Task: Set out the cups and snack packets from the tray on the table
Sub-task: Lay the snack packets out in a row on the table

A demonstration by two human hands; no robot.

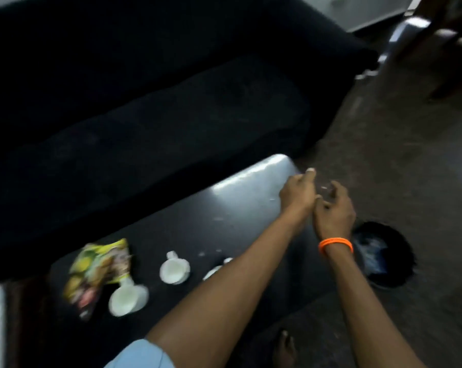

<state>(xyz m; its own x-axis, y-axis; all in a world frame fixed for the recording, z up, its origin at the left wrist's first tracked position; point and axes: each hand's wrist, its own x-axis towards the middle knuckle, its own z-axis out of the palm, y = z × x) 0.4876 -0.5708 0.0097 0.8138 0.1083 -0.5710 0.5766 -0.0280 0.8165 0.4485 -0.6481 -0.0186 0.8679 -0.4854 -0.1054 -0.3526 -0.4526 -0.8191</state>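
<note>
Left to right: snack packet (98,272) lying flat near the worktop (240,187) left end, long axis running toward the viewer; beside it two white cups (127,298) (174,269), a third partly hidden behind the left forearm. Both hands work at the far right corner, well apart from these items. Left hand (299,193) and right hand (333,211), with orange wristband (336,244), nearly touch, fingers loosely curled; blur prevents telling whether either grip holds anything. No tray is in view.
</note>
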